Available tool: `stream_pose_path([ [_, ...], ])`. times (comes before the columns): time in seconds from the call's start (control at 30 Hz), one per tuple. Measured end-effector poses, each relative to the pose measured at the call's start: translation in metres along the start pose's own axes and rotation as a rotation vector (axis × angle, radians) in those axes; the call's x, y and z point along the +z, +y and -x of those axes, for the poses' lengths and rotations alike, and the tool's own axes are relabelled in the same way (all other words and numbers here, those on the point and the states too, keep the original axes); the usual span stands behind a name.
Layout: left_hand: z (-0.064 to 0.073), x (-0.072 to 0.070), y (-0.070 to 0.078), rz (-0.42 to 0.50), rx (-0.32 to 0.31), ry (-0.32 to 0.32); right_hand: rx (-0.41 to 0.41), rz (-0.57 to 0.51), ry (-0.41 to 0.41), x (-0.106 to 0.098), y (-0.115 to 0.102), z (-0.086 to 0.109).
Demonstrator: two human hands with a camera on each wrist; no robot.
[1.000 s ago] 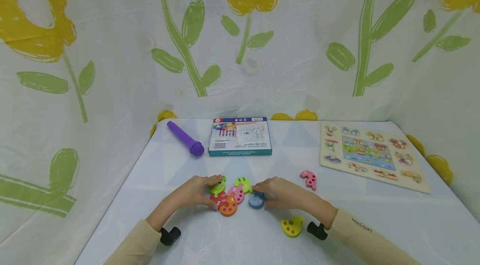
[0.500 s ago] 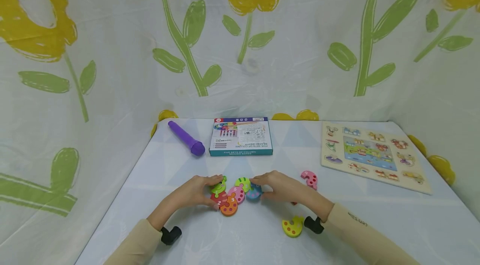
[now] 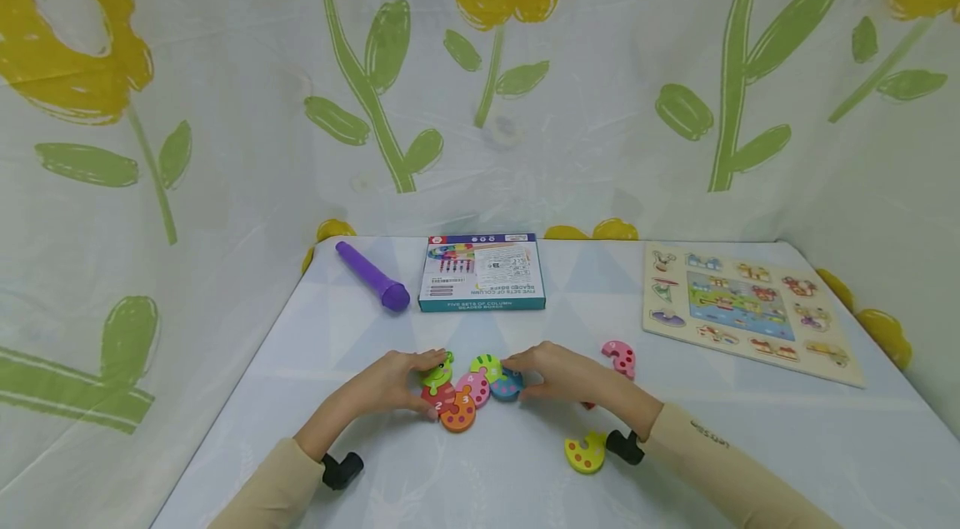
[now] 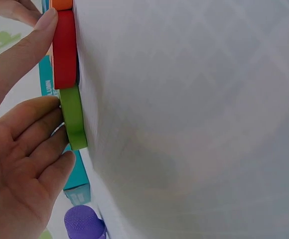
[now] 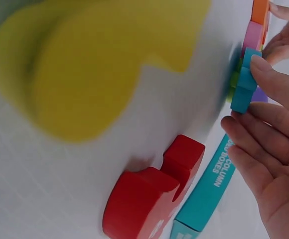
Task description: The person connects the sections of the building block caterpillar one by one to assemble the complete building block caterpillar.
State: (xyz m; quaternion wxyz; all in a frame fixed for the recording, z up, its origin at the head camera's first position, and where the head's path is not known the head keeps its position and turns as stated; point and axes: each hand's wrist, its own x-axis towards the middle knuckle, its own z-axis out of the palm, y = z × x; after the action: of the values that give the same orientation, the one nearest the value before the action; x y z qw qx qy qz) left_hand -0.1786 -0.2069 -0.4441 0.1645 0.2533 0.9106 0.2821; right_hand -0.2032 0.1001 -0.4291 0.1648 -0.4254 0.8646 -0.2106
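A row of wooden caterpillar puzzle pieces lies on the table: a green head piece (image 3: 437,373), a red piece (image 3: 436,397) marked 2, an orange piece (image 3: 457,412) marked 3, a pink piece (image 3: 473,389) and a green striped piece (image 3: 487,368). My left hand (image 3: 395,381) holds the row's left end, thumb on the red piece and fingers against the head. Between thumb and fingers, my right hand (image 3: 558,375) pinches a blue spotted piece (image 3: 506,385), right up against the green striped one. Part of the blue piece is hidden by the fingers.
A yellow piece (image 3: 585,453), a pink piece (image 3: 619,356) and a red piece (image 5: 152,194) lie around the right forearm. Further back are a purple microphone (image 3: 372,277), a flat box (image 3: 482,273) and a wooden peg puzzle board (image 3: 750,314).
My right hand has moved the blue piece away from me and slightly left, up to the green striped piece. The left hand stays on the head end.
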Motion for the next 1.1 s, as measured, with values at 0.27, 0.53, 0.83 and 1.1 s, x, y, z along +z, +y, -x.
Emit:
stream_pose_path([
  [0.27, -0.001, 0.000, 0.001, 0.000, -0.010, 0.006, 0.015, 0.041, -0.002, 0.004, 0.003, -0.003],
  [0.53, -0.001, 0.000, 0.000, -0.003, -0.007, 0.002, 0.022, 0.051, -0.005, 0.005, 0.002, -0.002],
  [0.83, -0.002, 0.000, 0.002, -0.004, -0.024, -0.003, 0.082, 0.019, 0.034, -0.007, -0.001, 0.008],
  [1.1, -0.001, -0.001, 0.004, -0.002, -0.021, -0.007, 0.071, -0.012, 0.090, -0.012, -0.003, 0.026],
])
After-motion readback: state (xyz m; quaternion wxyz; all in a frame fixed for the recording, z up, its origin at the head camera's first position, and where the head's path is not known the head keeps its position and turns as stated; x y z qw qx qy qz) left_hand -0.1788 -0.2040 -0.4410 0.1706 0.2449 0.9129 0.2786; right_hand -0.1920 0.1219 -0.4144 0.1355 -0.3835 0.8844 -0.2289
